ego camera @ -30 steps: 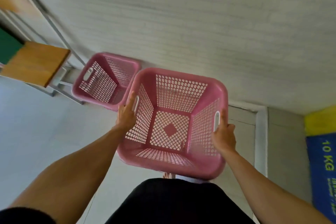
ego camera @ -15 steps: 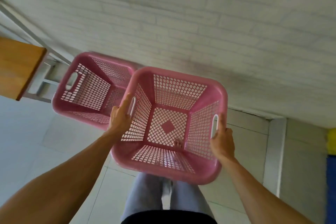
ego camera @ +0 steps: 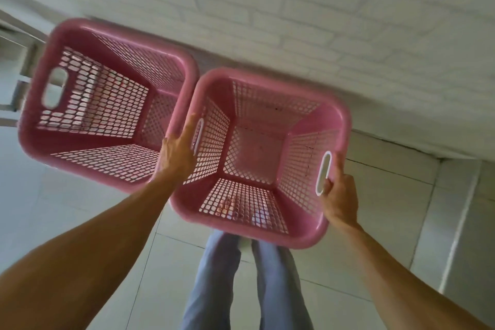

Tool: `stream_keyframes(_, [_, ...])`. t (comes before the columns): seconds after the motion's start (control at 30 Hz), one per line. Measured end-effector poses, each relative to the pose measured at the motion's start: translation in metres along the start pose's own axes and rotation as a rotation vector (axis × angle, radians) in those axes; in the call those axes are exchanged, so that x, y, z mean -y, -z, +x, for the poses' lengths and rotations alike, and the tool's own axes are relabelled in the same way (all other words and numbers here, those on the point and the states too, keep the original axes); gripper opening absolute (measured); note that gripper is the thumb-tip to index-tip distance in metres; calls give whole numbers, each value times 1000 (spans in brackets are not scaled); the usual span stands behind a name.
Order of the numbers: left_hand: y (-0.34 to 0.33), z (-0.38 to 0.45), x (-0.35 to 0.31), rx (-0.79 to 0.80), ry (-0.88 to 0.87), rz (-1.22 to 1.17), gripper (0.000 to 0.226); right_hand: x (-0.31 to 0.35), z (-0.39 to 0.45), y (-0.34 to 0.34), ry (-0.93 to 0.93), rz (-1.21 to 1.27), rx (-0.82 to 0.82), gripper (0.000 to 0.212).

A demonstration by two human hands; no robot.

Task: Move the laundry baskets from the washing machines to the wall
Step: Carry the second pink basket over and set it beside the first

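I hold an empty pink mesh laundry basket [ego camera: 270, 80] by both side handles, low and close to the white brick wall [ego camera: 321, 21]. My left hand [ego camera: 178, 151] grips its left handle and my right hand [ego camera: 338, 195] grips its right handle. A second, matching pink basket [ego camera: 112, 32] stands on the floor against the wall, directly left of the held one, with their rims touching or nearly so.
Pale floor tiles [ego camera: 375, 209] run up to the wall. A metal frame of a bench or table [ego camera: 18, 43] stands at the far left beside the second basket. A grey raised edge [ego camera: 460, 222] runs along the right. My legs [ego camera: 241, 284] are below the basket.
I have stepped closer to the wall and lowered the held basket beside the second one. The wooden bench top and the blue and yellow object have left the view.
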State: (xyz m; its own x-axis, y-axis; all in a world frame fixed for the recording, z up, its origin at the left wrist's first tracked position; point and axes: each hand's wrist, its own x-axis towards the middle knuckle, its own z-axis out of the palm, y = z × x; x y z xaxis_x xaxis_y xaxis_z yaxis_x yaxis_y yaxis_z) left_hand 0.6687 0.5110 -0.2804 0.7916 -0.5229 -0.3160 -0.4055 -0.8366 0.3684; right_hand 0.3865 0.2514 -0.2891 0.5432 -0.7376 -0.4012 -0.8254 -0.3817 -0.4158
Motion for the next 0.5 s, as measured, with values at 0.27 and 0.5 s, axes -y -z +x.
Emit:
stream_keyframes(0.27, [-16, 11, -16, 18, 216, 124, 107, -2, 10, -18, -16, 12, -22, 60])
stream_keyframes(0.5, [-4, 6, -28, 11, 140, -19, 102, -2, 3, -7, -86, -75, 138, 81])
